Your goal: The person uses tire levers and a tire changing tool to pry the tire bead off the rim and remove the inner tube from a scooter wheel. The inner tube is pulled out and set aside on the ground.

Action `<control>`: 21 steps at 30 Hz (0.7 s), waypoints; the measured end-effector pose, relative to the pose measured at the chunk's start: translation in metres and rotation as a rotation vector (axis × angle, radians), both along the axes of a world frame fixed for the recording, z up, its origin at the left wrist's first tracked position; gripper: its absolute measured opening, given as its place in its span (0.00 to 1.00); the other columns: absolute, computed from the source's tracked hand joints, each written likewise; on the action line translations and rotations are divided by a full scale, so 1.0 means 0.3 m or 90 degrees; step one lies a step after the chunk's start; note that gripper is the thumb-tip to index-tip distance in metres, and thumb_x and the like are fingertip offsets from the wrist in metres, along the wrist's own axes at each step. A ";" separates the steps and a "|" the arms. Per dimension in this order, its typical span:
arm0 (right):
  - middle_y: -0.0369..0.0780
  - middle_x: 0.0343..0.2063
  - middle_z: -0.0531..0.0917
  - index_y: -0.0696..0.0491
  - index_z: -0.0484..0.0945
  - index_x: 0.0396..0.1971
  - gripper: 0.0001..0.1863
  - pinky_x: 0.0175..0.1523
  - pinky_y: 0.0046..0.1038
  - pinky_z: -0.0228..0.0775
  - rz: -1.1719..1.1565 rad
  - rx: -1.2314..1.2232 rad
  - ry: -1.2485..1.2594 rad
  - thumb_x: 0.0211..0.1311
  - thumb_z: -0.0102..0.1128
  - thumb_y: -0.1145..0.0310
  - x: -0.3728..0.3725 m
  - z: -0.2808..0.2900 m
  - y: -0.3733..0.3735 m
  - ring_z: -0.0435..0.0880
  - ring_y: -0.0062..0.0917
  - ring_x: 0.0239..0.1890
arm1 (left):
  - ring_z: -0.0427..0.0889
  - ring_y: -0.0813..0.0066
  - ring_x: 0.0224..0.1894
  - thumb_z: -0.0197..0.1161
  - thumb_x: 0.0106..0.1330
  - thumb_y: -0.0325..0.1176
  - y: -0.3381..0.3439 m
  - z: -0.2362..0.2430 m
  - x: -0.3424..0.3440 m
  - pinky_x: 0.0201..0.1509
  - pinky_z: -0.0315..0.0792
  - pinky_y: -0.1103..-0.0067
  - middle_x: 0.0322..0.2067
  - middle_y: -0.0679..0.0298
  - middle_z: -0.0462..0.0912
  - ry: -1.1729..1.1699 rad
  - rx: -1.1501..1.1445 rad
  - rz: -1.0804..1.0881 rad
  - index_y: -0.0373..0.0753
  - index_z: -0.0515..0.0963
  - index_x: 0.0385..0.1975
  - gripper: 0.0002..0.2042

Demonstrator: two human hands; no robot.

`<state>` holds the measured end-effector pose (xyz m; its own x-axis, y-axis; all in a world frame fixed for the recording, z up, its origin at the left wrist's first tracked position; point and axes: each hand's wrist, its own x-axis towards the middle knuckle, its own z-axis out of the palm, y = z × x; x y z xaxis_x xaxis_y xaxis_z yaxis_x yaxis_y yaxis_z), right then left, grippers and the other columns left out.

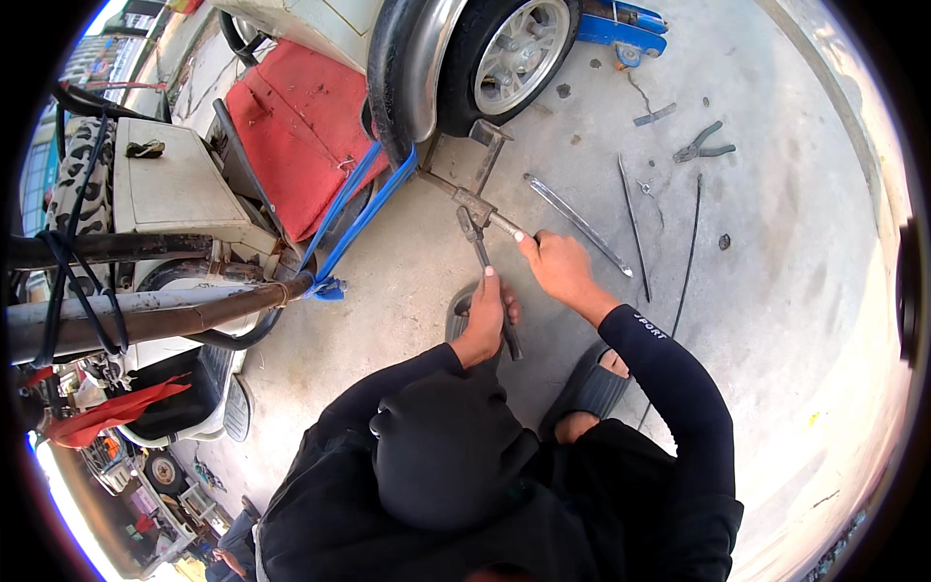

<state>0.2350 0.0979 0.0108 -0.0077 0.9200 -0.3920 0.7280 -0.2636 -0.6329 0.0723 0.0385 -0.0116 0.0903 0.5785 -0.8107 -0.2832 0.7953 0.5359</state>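
Observation:
My left hand (488,312) is closed around the dark handle of a hammer (481,250). The hammer's head lies up against a rusty metal bracket (472,201). From the near end of that bracket sticks out a bare metal rod (505,225), and my right hand (562,267) grips it with the fingers wrapped round. The bracket's far arm reaches up close to the vehicle's wheel (519,58); whether they touch, I cannot tell.
On the concrete right of my hands lie a flat metal strip (582,225), a thin dark rod (635,228), a black cable (690,242) and pliers (705,144). A blue jack (626,31) stands beyond. Left are a red floor panel (301,126) and blue straps (364,213).

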 end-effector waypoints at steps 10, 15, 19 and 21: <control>0.54 0.18 0.80 0.60 0.81 0.20 0.32 0.35 0.47 0.73 0.175 -0.006 -0.018 0.64 0.59 0.42 0.312 0.037 -0.152 0.82 0.52 0.27 | 0.81 0.72 0.47 0.52 0.77 0.50 -0.048 0.084 -0.010 0.49 0.77 0.71 0.44 0.61 0.80 -0.200 0.027 -0.557 0.40 0.72 0.49 0.18; 0.45 0.12 0.73 0.61 0.76 0.19 0.25 0.27 0.38 0.64 -0.028 -0.160 0.020 0.62 0.68 0.53 0.649 0.246 -0.430 0.72 0.35 0.17 | 0.81 0.68 0.46 0.57 0.74 0.45 0.057 0.184 0.143 0.49 0.76 0.75 0.45 0.59 0.83 -0.256 0.261 -0.969 0.36 0.78 0.48 0.17; 0.36 0.13 0.66 0.60 0.74 0.21 0.23 0.25 0.31 0.59 -0.282 -0.138 -0.001 0.64 0.68 0.55 0.867 0.339 -0.746 0.62 0.19 0.19 | 0.82 0.65 0.47 0.58 0.73 0.42 0.161 0.220 0.217 0.51 0.75 0.74 0.42 0.55 0.84 -0.158 0.379 -1.046 0.33 0.77 0.48 0.17; 0.35 0.13 0.67 0.60 0.74 0.21 0.23 0.25 0.32 0.60 -0.414 -0.119 -0.057 0.64 0.68 0.55 0.935 0.324 -0.907 0.63 0.19 0.18 | 0.82 0.67 0.46 0.58 0.73 0.41 0.229 0.250 0.242 0.52 0.75 0.73 0.42 0.56 0.84 -0.063 0.385 -1.009 0.32 0.77 0.48 0.16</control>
<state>0.5156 -0.1741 0.1078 0.5638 0.6431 -0.5183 0.4325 -0.7645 -0.4780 0.1449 0.1072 0.0635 0.8733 0.0793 -0.4807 0.4813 0.0132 0.8765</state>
